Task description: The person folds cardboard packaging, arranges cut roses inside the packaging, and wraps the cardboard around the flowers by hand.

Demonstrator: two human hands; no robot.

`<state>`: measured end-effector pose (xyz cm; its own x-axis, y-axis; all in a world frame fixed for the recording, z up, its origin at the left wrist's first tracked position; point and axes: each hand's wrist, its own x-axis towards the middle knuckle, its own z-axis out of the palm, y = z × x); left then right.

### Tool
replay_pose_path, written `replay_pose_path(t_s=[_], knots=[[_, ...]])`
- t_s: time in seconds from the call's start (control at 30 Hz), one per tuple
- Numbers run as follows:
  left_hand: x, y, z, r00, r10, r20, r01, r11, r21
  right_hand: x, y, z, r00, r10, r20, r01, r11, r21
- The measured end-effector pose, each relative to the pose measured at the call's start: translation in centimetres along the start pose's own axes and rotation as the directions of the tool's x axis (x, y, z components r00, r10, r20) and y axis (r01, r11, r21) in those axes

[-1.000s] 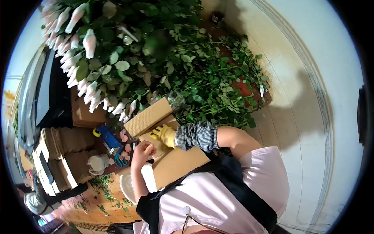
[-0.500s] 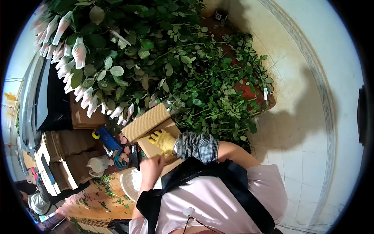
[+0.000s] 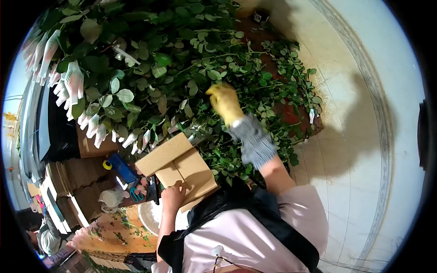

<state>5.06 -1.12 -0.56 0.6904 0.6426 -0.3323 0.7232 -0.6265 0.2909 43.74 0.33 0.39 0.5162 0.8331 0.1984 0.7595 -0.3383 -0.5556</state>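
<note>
A folded piece of brown cardboard (image 3: 196, 169) lies in front of me, its ribbed strip (image 3: 165, 154) across the far end. My left hand (image 3: 173, 196), bare, has its fingers bent over the near left edge of the cardboard, closed on it. My right hand (image 3: 224, 102) wears a yellow glove with a grey checked sleeve (image 3: 253, 141) at the wrist. It is over the leafy stems of the rose pile (image 3: 182, 77), away from the cardboard. Motion blurs its fingers, and I cannot tell whether they hold anything.
Rose heads in white net sleeves (image 3: 74, 83) stick out at the pile's left. Left of the cardboard are a blue box (image 3: 122, 168), teal scissors (image 3: 136, 194), a plastic cup (image 3: 111, 199) and stacked cardboard (image 3: 73, 182). A person (image 3: 48, 239) is at far left; a tiled floor (image 3: 337, 150) lies at right.
My gloved right hand has left the cardboard and moved up over the rose stems. My left hand has shifted slightly left and down, staying at the cardboard. The view has shifted slightly.
</note>
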Motion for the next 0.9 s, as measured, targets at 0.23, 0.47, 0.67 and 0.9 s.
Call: replay_pose_path(t_s=[0.23,0.47,0.67,0.9], knots=[[-0.4,-0.7,0.4,0.999,-0.020,-0.032,0.018,0.998,-0.061,0.9,6.6,1.2,0.998,0.012,0.055,0.014,0.891,-0.454],[0.0,-0.6,-0.8,0.998,0.055,0.013,-0.050,0.971,-0.232,-7.5,6.9,-12.6,0.951,-0.175,-0.257,0.134,0.976,-0.170],[2.3,-6.5,-0.7,0.894,0.079,0.441,0.326,0.562,-0.760,-17.6,-0.7,-11.9,0.896,-0.326,0.303,0.371,0.923,-0.104],[2.2,-8.4,0.8,0.856,0.287,0.431,0.283,0.438,-0.853,-23.3,-2.8,-5.9,0.874,-0.163,0.457,0.318,0.904,-0.286]])
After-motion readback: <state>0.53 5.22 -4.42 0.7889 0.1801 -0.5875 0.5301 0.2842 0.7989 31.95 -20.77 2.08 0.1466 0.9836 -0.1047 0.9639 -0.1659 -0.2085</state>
